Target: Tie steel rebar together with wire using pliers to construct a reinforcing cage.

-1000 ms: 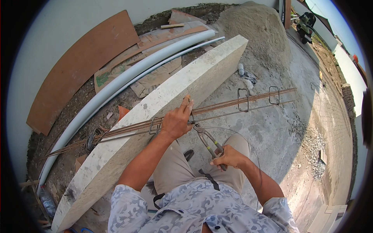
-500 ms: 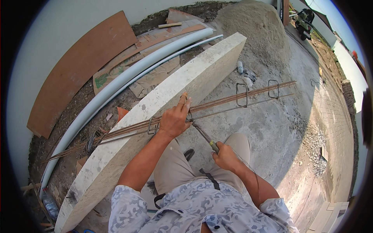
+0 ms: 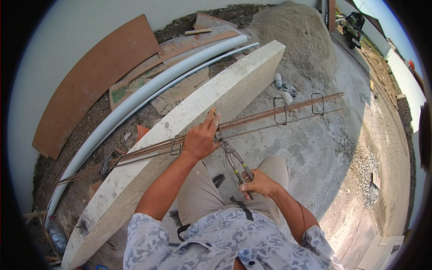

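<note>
My left hand (image 3: pixel 201 138) is closed around a bundle of rusty steel bars (image 3: pixel 252 118) where a square stirrup (image 3: pixel 218 137) hangs on them. In my right hand (image 3: pixel 263 183) is a pair of pincers (image 3: pixel 236 163), its handles spread apart. Its jaws are against the lower side of the bars, by my left fingers. A thin wire loops beside the pincers. More stirrups hang along the bars: one (image 3: pixel 285 111) and another (image 3: pixel 322 104) to the right, and one left of my hand, partly covered.
The bars lie across a long pale concrete beam (image 3: pixel 180 112). A coil of wire (image 3: pixel 106 164) hangs on their left end. Beyond are a white pipe (image 3: pixel 148 92), a brown board (image 3: pixel 99 81) and a sand pile (image 3: pixel 292 27). A bottle (image 3: pixel 278 80) lies near the beam's far end.
The pincers' handles have spread apart, and the tool has turned so both handles show. My right hand has shifted slightly toward me. My left hand stays on the bars.
</note>
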`<state>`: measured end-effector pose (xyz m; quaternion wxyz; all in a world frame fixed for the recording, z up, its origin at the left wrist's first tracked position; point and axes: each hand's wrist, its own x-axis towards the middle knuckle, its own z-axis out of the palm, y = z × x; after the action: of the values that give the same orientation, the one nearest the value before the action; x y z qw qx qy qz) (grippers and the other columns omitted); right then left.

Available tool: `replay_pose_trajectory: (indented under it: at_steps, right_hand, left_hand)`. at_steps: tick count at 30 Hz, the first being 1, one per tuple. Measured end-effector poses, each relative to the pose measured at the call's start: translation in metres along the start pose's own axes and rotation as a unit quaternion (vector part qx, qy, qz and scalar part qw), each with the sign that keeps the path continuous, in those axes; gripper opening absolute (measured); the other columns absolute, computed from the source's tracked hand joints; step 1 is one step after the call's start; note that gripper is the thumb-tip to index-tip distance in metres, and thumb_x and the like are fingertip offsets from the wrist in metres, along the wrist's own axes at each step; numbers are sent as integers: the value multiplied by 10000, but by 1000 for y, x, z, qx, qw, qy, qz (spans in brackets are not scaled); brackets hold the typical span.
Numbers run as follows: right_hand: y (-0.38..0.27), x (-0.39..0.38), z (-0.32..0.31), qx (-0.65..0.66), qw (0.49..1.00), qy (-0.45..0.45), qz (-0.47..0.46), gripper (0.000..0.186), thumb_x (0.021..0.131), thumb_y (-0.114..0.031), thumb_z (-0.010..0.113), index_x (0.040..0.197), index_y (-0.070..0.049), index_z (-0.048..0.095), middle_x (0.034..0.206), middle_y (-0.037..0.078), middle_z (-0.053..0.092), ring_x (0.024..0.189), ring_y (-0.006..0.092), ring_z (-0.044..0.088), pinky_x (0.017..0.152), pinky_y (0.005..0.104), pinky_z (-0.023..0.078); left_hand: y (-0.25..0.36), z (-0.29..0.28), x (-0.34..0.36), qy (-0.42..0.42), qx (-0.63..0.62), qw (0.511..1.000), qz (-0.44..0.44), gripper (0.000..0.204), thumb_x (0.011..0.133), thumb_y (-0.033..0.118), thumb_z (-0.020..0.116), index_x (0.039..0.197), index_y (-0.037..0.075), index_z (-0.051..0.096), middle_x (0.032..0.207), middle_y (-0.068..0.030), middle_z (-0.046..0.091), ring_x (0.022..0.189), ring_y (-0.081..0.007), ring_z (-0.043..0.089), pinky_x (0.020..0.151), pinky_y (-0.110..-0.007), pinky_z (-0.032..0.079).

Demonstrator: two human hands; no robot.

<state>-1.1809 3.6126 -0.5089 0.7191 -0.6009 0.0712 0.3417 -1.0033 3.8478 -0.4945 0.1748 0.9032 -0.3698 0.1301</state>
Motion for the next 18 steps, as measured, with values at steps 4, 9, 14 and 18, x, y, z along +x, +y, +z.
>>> replay_pose_trajectory:
  at_steps: [4,9,14,18]
  right_hand:
    - [28,7,-7,260,959,-116,21,423,868,-260,864,1030,25,596,735,100,669,558,233,654,533,337,527]
    - [-8,-7,5,-346,922,170,-15,470,825,-219,852,1110,46,588,768,148,647,669,267,679,575,390,535]
    - [-3,-13,7,-570,714,365,-178,484,864,-241,812,1189,38,588,765,150,609,687,296,636,628,405,519]
    - [23,8,-3,-532,773,329,-107,500,895,-259,780,1253,32,588,763,152,578,701,319,603,670,416,507]
  left_hand:
    - [4,5,-2,-7,9,1000,9,1014,581,249,945,1471,42,505,1601,-206,426,916,-301,716,774,-400,596]
    - [4,9,-5,-16,7,1000,1,1023,582,261,947,1474,40,497,1588,-206,440,920,-314,717,766,-410,599]
    - [2,0,0,-11,-1,1000,-14,1030,593,259,943,1490,41,485,1592,-206,437,923,-332,715,779,-418,599]
    - [1,2,3,2,-3,1000,-10,1030,593,263,943,1493,52,489,1599,-204,430,931,-336,714,789,-421,596]
